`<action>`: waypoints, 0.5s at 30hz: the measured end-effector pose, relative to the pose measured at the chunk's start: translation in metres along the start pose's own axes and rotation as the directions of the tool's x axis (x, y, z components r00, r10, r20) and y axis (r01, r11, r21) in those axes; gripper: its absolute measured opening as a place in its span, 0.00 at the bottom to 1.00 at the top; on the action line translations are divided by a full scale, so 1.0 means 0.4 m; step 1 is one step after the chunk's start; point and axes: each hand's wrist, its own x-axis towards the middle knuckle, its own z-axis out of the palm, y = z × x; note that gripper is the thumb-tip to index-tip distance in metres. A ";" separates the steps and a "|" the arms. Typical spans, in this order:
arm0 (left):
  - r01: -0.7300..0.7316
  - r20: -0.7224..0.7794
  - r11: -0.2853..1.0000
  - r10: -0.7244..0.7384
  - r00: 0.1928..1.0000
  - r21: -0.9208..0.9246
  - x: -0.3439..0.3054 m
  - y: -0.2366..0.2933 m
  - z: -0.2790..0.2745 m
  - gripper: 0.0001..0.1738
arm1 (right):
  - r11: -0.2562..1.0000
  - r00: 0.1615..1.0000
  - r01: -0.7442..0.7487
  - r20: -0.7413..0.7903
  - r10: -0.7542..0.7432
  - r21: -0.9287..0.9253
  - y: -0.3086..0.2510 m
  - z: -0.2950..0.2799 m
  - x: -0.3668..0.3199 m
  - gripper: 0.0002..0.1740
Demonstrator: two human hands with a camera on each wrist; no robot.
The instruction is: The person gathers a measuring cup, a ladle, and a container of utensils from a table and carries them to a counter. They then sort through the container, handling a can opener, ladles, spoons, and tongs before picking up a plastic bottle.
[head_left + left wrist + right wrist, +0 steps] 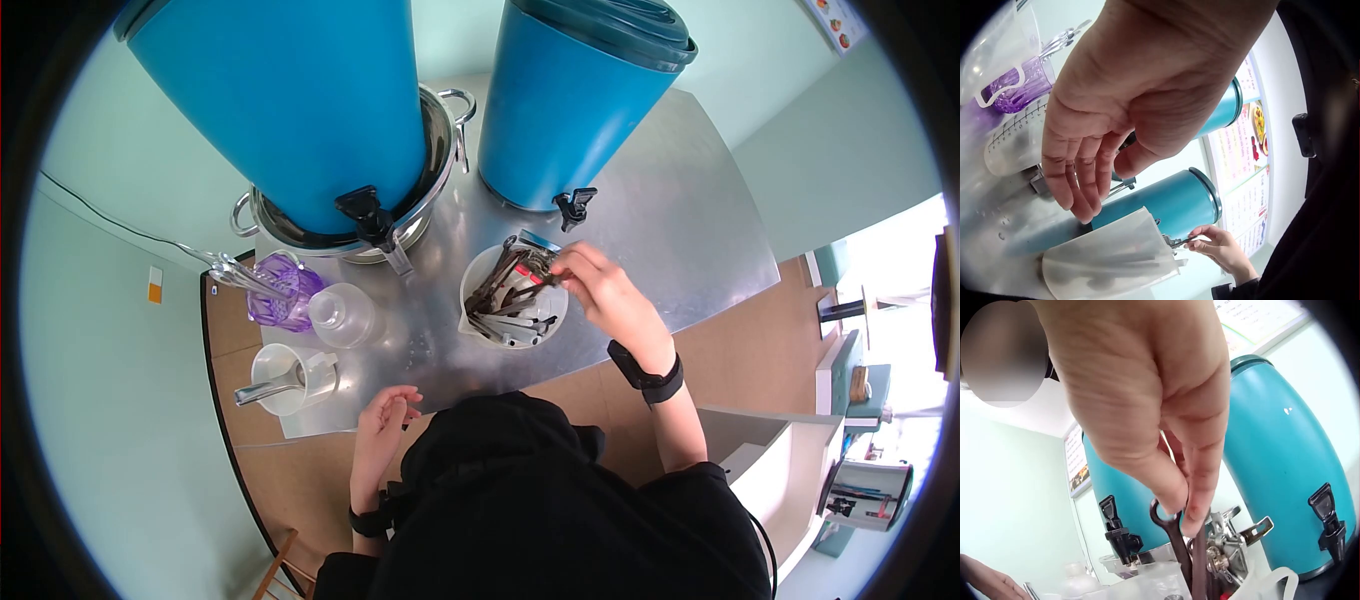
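My right hand reaches over a white plastic pitcher packed with utensils. Thumb and fingertips pinch the top of a thin dark brown strip-like utensil, its lower part hidden in the pitcher. Right beside it stands a dark utensil with a ring-shaped end. Shiny metal clip-like pieces and several white-handled tools crowd the same pitcher. My left hand hovers near the table's front edge, fingers loosely bent, with nothing in it.
Two tall blue dispensers with black taps stand behind: the left dispenser in a steel pot, the right dispenser on the steel table. At left are a purple cup with whisks, a clear bottle and a measuring jug.
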 end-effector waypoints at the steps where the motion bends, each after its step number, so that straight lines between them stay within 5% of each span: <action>1: -0.002 0.003 1.000 0.002 1.000 0.000 0.001 0.001 0.001 0.12 | 1.000 1.000 0.001 -0.011 -0.001 0.006 -0.010 0.007 0.004 0.13; 3: -0.002 0.003 1.000 0.002 1.000 0.015 0.001 0.004 0.002 0.12 | 1.000 1.000 0.006 -0.031 -0.005 0.018 -0.034 0.018 0.005 0.16; 9: 0.004 -0.002 1.000 -0.004 1.000 0.011 -0.001 -0.002 -0.002 0.12 | 0.992 0.915 -0.114 0.396 0.083 0.055 -0.024 0.035 -0.028 0.21; 12: 0.015 0.002 1.000 -0.015 1.000 0.013 -0.002 0.000 0.000 0.12 | 0.998 0.947 0.063 0.317 -0.055 -0.017 0.016 0.082 -0.056 0.20; 15: 0.012 0.011 1.000 -0.012 1.000 0.015 0.000 -0.004 0.000 0.12 | 0.998 0.902 -0.025 0.433 -0.004 0.061 0.040 0.095 -0.048 0.17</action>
